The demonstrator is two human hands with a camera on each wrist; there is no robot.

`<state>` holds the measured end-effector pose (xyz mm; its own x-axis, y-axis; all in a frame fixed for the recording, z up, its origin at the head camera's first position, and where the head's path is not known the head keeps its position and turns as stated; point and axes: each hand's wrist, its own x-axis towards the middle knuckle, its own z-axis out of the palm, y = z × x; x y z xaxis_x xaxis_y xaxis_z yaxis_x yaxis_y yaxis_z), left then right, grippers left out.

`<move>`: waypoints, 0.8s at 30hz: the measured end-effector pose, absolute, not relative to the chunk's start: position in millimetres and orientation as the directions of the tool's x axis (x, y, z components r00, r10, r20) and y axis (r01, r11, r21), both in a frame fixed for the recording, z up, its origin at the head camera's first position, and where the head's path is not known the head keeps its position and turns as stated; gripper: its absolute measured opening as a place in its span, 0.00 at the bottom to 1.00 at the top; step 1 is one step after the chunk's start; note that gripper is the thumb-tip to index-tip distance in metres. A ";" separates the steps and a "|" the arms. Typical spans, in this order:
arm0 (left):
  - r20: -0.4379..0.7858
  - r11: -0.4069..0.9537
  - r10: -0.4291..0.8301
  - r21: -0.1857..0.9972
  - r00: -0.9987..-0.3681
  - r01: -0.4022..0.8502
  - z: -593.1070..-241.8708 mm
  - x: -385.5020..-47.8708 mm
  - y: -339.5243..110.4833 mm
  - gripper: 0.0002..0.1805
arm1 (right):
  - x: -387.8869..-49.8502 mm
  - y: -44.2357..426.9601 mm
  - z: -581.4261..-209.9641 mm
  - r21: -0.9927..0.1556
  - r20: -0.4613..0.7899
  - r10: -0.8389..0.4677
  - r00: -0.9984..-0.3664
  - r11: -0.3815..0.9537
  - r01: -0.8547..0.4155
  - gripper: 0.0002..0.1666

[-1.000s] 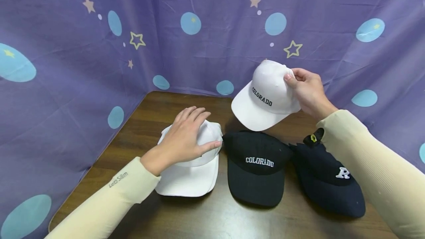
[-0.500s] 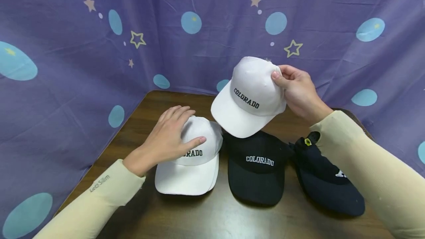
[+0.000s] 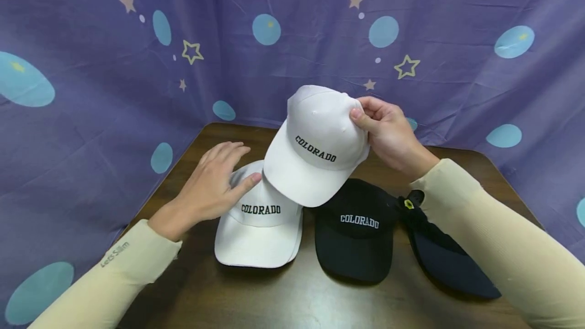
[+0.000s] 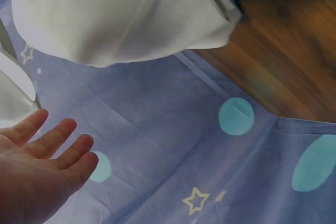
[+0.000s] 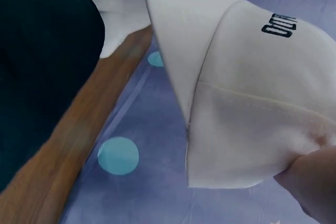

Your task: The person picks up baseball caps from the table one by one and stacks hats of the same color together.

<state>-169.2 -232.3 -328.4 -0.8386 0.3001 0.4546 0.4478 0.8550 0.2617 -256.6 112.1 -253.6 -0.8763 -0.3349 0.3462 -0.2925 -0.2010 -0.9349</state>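
Observation:
My right hand point(image 3: 388, 131) pinches the back edge of a white cap point(image 3: 315, 141) lettered COLORADO, thumb on the outside. This cap is held up and tilted, its brim toward the lower left, overlapping the other caps in the head view. Below and to its left, white caps point(image 3: 258, 242) lie stacked on the table, the top one also lettered COLORADO. Beside that stack my left hand point(image 3: 210, 184) hovers with fingers extended and thumb apart, holding nothing. In the left wrist view the fingers point(image 4: 65, 145) are spread near a white crown. A black COLORADO cap point(image 3: 354, 248) sits right of the stack.
A navy cap point(image 3: 452, 263) lies at the right, partly hidden by my right sleeve point(image 3: 484, 227). All the caps rest on a brown wooden table point(image 3: 292, 301). Purple patterned curtains point(image 3: 315, 29) hang behind and left of it.
My right hand has brought the white cap leftward, from behind the black cap to over the white stack's right side. My left hand has drawn off the stack to the left, uncovering its lettering.

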 end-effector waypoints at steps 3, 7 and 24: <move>0.461 0.858 0.284 0.268 -0.841 0.437 -329.4 -169.9 -239.6 0.38 | -255.1 103.9 -257.5 -0.936 0.344 -0.364 -0.865 -0.202 -0.287 0.08; 0.467 0.870 0.261 0.267 -0.845 0.416 -329.7 -170.7 -250.2 0.37 | -251.7 92.3 -262.4 -0.943 0.332 -0.406 -0.851 -0.172 -0.286 0.09; 0.503 0.881 0.223 0.262 -0.835 0.394 -336.3 -176.0 -284.2 0.34 | -238.3 50.1 -276.1 -0.949 0.298 -0.590 -0.750 -0.098 -0.300 0.10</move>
